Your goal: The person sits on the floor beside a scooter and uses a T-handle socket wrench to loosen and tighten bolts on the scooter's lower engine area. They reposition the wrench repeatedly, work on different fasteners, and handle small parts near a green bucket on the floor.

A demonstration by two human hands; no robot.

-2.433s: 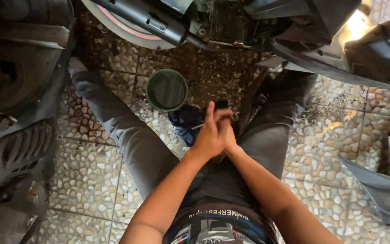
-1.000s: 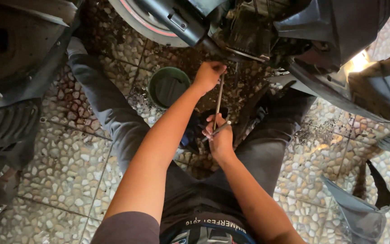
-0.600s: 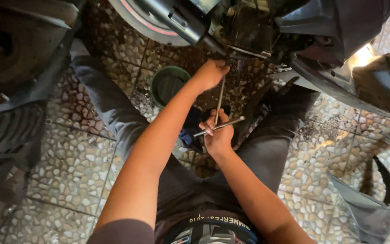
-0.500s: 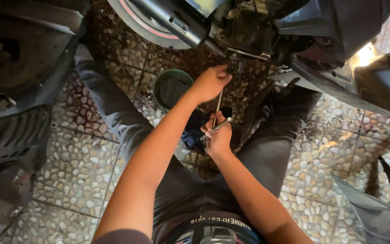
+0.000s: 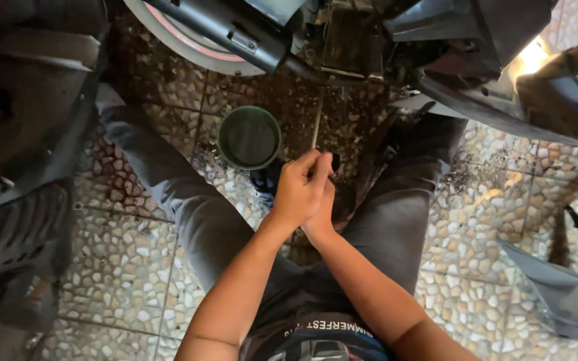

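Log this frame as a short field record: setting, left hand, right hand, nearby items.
setting: person seated on a pebble-tiled floor, legs apart, facing a motorcycle's underside
left hand: left hand laid over the right, fingers curled; whether it grips anything cannot be told
right hand: right hand mostly hidden beneath the left
nearby items: round green container on the floor beyond the hands; black exhaust pipe above it; dark panel at right

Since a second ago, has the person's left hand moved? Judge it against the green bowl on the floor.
Yes. The left hand has dropped from up beside the motorbike's underside, above the green bowl, to below and right of it, pressed against the right hand.
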